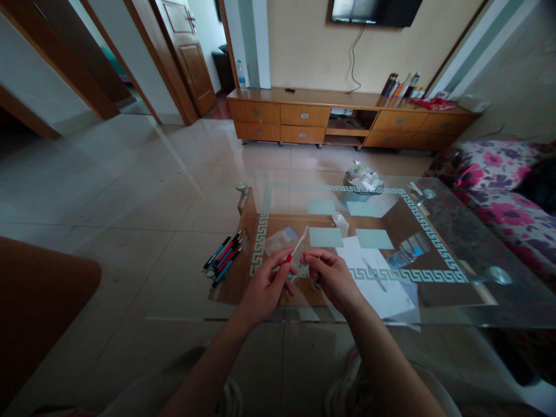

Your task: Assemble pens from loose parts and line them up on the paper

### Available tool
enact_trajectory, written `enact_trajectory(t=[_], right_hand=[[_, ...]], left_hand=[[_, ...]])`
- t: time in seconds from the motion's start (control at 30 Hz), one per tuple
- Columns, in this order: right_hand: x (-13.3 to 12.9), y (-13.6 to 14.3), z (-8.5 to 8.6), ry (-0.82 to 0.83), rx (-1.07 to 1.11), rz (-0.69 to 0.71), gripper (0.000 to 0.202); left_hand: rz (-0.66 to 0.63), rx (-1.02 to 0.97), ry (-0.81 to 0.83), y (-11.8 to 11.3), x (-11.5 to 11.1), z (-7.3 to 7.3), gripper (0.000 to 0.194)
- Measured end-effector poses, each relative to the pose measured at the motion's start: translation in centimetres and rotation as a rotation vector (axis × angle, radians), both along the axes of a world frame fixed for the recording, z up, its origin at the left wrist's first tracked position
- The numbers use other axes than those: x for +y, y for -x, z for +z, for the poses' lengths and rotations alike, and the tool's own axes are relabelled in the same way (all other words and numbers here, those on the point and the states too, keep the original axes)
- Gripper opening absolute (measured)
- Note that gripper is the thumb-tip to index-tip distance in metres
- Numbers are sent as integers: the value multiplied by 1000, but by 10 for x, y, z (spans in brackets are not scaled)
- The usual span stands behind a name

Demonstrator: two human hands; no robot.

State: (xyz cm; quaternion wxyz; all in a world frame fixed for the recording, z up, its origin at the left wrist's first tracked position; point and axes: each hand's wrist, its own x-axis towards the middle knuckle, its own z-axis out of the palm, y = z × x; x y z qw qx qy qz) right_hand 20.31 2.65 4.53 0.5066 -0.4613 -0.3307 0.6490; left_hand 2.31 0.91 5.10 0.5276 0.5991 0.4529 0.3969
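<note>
Above the near edge of a glass table [452,315], my left hand [268,285] pinches a thin pen part [299,243], red at its lower end and clear towards its tip, which points up and to the right. Close beside it, my right hand [332,277] has its thumb and fingers pressed together on something small that I cannot make out. A pile of pens [223,258], black, red and blue, lies left of my hands. Behind my left hand is a clear plastic bag [280,240].
White paper sheets [373,278] with a pen [374,274] lie right of my hands. A water bottle [405,256] is farther right. Crumpled tissue [341,223] and a filled waste basket [362,184] are beyond. A flowered sofa [504,214] stands at the right.
</note>
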Motion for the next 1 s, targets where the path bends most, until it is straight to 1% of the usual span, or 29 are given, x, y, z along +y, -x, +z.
enact_trajectory(t=[0.07,0.17,0.27,0.4,0.47,0.53,0.6,0.63,0.7,0.73,0.8,0.9,0.93,1.0], right_hand=[[-1,2,0,20,-7,28,29],[-3,1,-1,2,-21,57,32],[-5,1,-2,1,-58,70,30],[-6,-3,-6,-15,-118,71,29],[-3,-8,-9,-41,-129,45,30],[5,-18,-13,-43,-110,-13,30],[13,-32,-17,4,-108,-85,30],[16,-39,-20,22,-132,-99,29],[20,-52,-26,51,-284,-83,28],[20,-57,-28,56,-412,-46,27],[19,-62,-33,24,-713,49,24],[15,-60,-35,-36,-1118,148,19],[14,-58,-35,-41,-1210,158,18],[14,-54,-35,-33,-1317,164,17]], left_hand=[[-12,-62,55,-2,-1,-2,45],[-55,-100,120,-4,-4,-7,47],[-109,-106,177,-5,-8,-9,48],[-142,-82,212,-5,-11,-10,50],[-154,-60,229,-4,-10,-12,48],[-141,-37,255,-3,-8,-15,45],[-94,-19,306,-2,-6,-17,41],[-61,-5,342,-1,-4,-18,38],[7,41,430,1,0,-20,32],[33,66,484,3,2,-22,29],[45,74,594,6,7,-26,24],[35,0,743,10,15,-32,16],[59,-33,781,11,18,-33,14],[114,-90,841,10,22,-35,12]])
